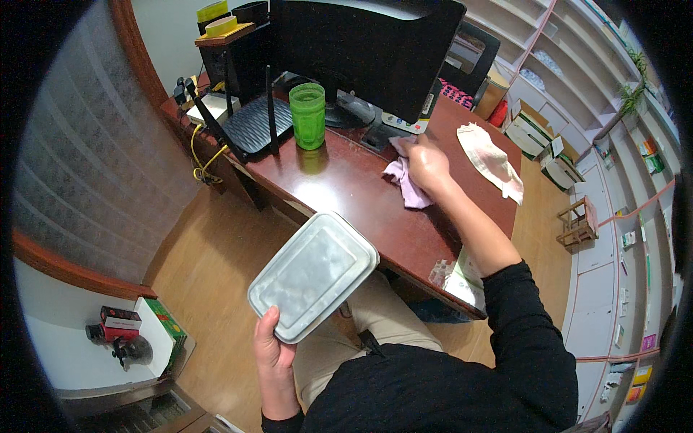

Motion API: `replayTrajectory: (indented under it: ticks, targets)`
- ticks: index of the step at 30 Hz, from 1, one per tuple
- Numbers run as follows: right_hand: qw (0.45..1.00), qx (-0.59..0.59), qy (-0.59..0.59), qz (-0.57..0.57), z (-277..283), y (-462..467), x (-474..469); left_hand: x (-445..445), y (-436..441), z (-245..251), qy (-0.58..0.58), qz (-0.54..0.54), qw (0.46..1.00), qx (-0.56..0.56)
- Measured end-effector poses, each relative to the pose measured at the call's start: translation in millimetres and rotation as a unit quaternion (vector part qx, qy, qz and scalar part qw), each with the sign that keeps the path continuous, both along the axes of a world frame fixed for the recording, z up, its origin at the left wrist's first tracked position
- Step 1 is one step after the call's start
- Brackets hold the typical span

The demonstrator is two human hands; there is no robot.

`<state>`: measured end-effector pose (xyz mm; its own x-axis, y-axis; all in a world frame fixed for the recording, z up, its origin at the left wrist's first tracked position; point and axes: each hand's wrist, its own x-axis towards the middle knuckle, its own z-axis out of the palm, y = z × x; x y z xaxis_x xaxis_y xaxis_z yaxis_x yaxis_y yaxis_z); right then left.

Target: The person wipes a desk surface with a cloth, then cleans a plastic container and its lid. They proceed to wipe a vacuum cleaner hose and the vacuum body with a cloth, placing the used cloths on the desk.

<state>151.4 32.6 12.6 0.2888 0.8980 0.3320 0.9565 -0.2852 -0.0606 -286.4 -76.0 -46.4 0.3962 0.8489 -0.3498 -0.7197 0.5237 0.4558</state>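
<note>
My left hand grips a rectangular lidded container by its near corner, thumb on top of the pale, translucent lid. The container is held in front of the desk's edge, above my lap. Out on the dark red desk, my right hand presses down on a crumpled lilac cloth. That hand is close to the base of a black monitor. Its fingertips are partly hidden behind the hand and the cloth. A green plastic cup stands upright to the left of the cloth.
A black router with raised antennas and a yellow cable occupy the desk's left end. A cream fabric hat lies at the right. Paper and a clear blister-like packet rest by the near right corner. A wooden stool stands beyond.
</note>
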Motion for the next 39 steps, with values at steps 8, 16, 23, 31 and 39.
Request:
replayTrajectory:
  ticks: [8, 16, 23, 31, 39]
  targets:
    - [0.998, -0.027, -0.006, 0.050, 3, -1, -3, 8, 3, 0, 0.013, -0.006, 1.000, 0.000]
    - [0.997, -0.037, 0.001, 0.073, 2, -3, -23, 7, 1, -4, 0.009, -0.001, 1.000, -0.009]
    - [0.995, -0.026, -0.011, 0.100, 11, -7, -35, 6, 2, -11, 0.014, -0.012, 1.000, 0.006]
    - [0.995, 0.067, -0.038, 0.057, -8, 54, -40, 2, -1, -11, 0.021, 0.010, 1.000, 0.005]
    - [0.995, 0.054, -0.064, 0.060, -14, 77, -42, 4, -1, -11, 0.025, 0.009, 1.000, 0.005]
